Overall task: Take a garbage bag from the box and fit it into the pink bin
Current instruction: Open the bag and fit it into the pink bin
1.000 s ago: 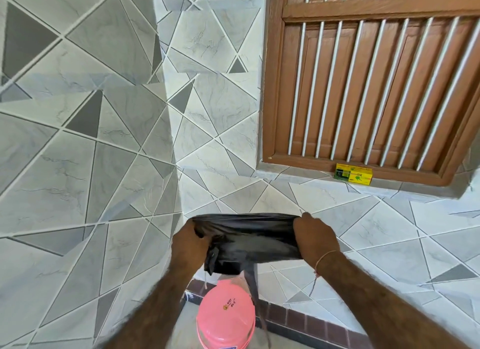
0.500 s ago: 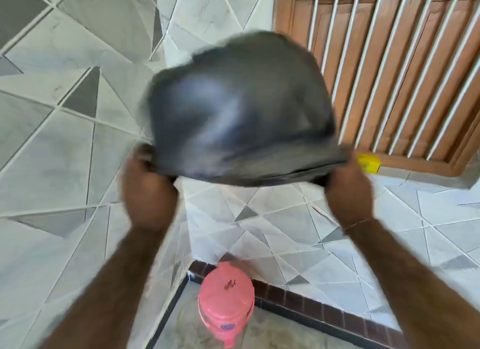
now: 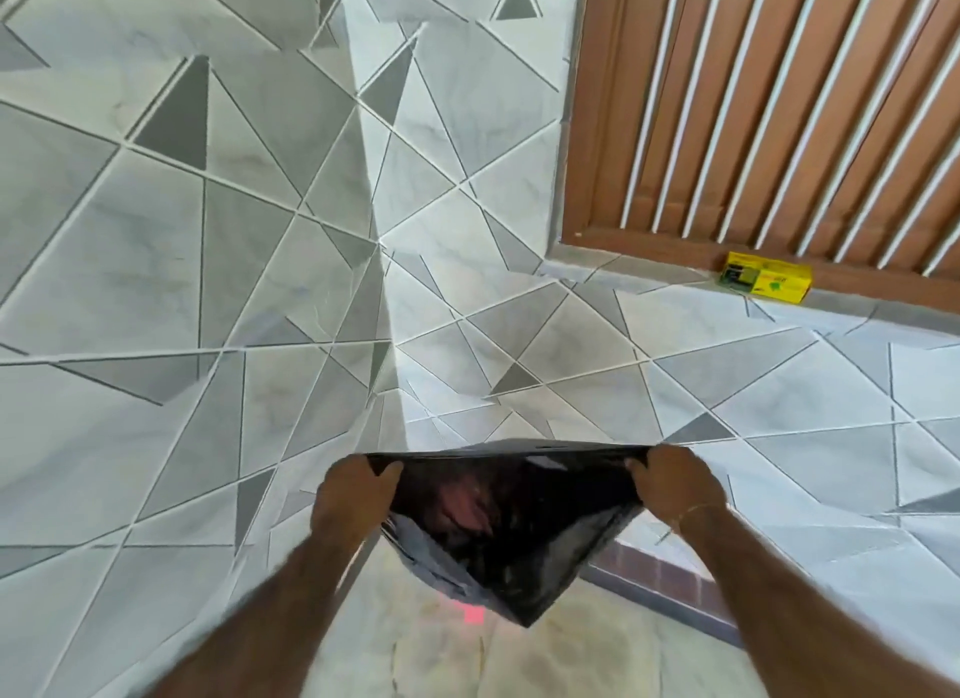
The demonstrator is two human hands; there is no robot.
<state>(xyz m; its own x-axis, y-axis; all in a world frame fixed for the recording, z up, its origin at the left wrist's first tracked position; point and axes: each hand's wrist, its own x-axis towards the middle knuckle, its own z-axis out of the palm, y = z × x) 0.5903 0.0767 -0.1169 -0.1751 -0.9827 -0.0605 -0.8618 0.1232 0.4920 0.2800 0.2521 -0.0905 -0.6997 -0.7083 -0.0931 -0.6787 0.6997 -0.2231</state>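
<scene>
Both forearms reaching forward and down, left hand point(image 3: 353, 494) and right hand point(image 3: 672, 481) level and well apart, each fist closed on one side of the black garbage bag point(image 3: 509, 531) mouth, stretching it open, thin bracelet on right wrist

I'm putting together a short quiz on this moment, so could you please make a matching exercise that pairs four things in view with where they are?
Things:
1. garbage bag
2. yellow box
3. left hand
4. pink bin

Places:
A. on the ledge below the wooden shutter
B. gripping the bag's left edge
C. stretched open between both hands
D. mostly hidden beneath the bag

Pairs: 1-C, 2-A, 3-B, 4-D
</scene>
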